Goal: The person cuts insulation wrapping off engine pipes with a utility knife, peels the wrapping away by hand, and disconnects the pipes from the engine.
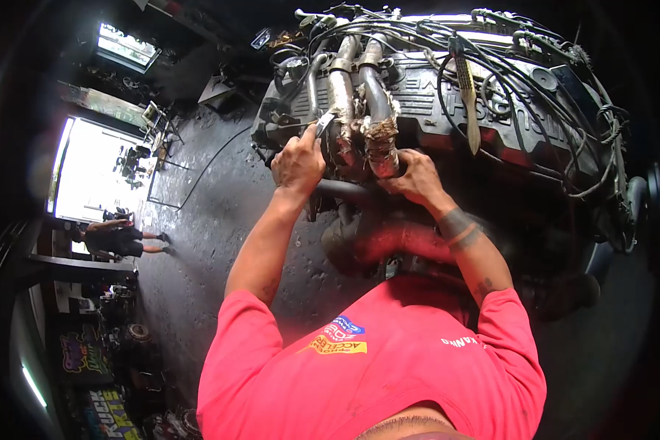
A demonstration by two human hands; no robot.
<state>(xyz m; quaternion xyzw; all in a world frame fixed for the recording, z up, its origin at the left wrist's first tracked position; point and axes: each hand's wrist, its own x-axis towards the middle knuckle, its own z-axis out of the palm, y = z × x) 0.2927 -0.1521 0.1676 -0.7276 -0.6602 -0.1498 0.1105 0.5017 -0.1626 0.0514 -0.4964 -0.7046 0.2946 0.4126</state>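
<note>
My left hand [301,163] is closed around a small tool with a flat metal end [325,122], perhaps a knife or scraper; its handle is hidden in my fist. The tool's end lies against or just beside a metal pipe [340,92] with pale, ragged covering. To its right runs a second pipe [375,92], wrapped low down in torn, frayed insulation [381,132]. My right hand [418,178] grips this second pipe near its lower end, fingertips partly hidden behind it. Both pipes run across the large engine [433,92].
A wooden-handled brush [467,99] rests on the engine among looping black cables [510,66]. Below the pipes sits a thick red-lit tube [403,242]. A person [114,238] stands far left near a bright doorway [95,169]. A thin hose or cable [209,163] crosses the dark floor.
</note>
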